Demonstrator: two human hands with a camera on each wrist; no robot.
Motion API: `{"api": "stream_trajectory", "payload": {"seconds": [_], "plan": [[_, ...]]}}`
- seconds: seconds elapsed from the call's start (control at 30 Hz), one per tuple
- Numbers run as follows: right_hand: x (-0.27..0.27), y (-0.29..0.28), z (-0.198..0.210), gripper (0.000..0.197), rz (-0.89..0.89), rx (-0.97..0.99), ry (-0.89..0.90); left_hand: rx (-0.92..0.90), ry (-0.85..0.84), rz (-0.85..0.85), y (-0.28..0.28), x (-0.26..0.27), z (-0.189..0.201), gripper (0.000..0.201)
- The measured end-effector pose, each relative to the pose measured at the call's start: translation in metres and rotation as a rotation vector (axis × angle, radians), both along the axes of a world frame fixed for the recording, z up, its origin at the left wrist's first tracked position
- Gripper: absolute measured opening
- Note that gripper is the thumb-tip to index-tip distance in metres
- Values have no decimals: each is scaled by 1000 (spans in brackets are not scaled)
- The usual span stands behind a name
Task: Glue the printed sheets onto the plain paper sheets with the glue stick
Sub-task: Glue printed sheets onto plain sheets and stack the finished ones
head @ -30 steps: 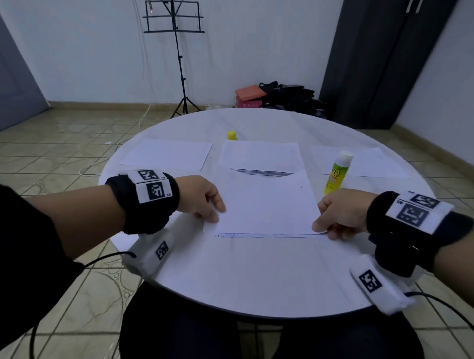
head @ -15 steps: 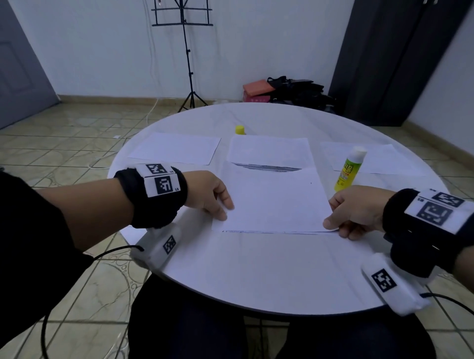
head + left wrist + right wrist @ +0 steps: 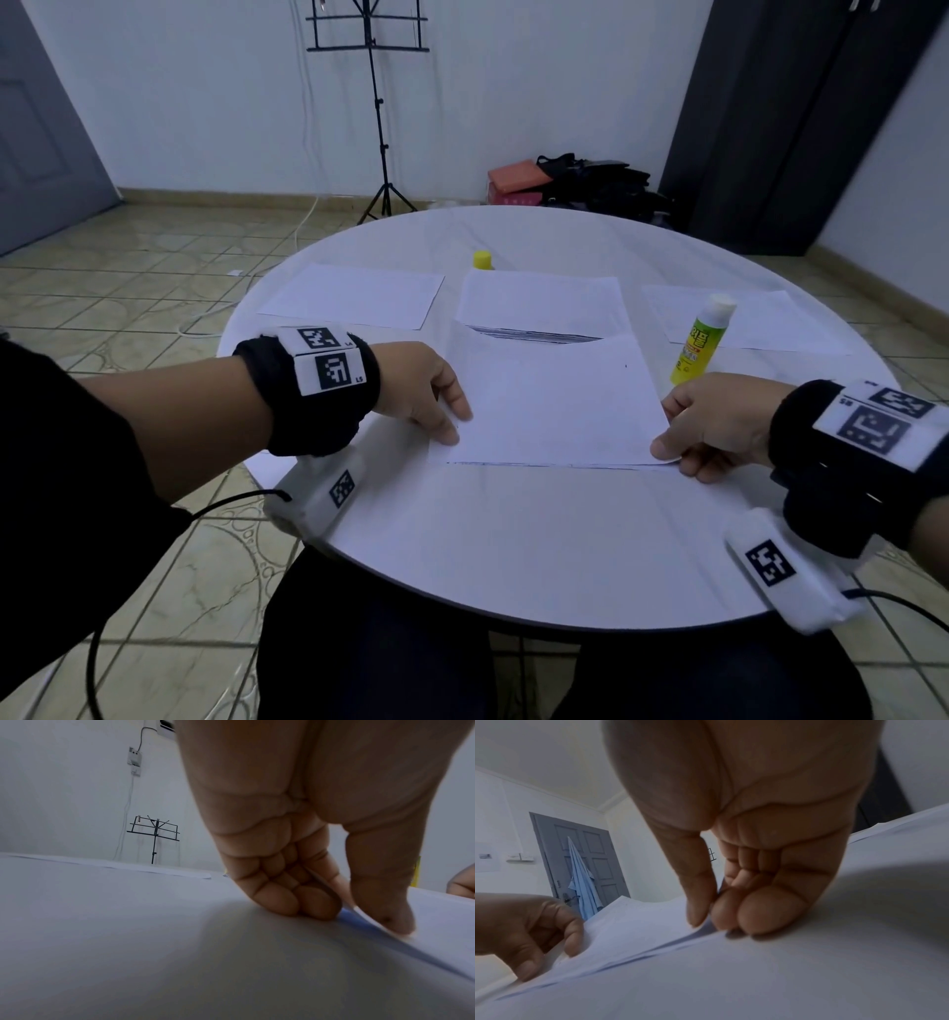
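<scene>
Presently, the left hand (image 3: 418,388) pinches the near left corner of a white rectangular paper sheet (image 3: 554,406), thumb on top and curled fingers (image 3: 287,898) beneath, as the left wrist view shows. The right hand (image 3: 714,424) pinches the near right corner the same way, thumb above, fingers (image 3: 770,910) below. The sheet's near edge is raised slightly off the round white table (image 3: 513,539); its far edge overlaps another white sheet (image 3: 539,303) bearing a dark printed band. Two further white sheets lie flat, one far left (image 3: 354,295), one far right (image 3: 760,321). A yellow-green glue stick with a white cap (image 3: 702,345) stands upright just beyond the right hand. A small yellow cap (image 3: 482,259) stands behind the middle sheet.
</scene>
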State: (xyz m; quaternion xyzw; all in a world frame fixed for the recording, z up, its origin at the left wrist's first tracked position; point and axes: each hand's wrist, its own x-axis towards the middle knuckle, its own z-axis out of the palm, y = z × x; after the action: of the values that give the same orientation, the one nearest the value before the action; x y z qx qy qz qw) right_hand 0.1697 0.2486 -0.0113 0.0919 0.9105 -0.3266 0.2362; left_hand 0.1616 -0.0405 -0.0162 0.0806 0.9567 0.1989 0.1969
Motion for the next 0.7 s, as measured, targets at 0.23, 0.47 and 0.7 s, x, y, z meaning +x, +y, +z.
{"api": "stream_trajectory", "payload": {"seconds": [0.23, 0.47, 0.7], "plan": [[1, -5, 1, 20, 24, 48, 21, -58, 11, -16, 4, 4, 0, 32], [-3, -7, 6, 22, 73, 142, 32, -83, 41, -27, 5, 5, -2, 30], [-5, -3, 3, 22, 70, 131, 32, -74, 33, -19, 5, 5, -1, 29]]}}
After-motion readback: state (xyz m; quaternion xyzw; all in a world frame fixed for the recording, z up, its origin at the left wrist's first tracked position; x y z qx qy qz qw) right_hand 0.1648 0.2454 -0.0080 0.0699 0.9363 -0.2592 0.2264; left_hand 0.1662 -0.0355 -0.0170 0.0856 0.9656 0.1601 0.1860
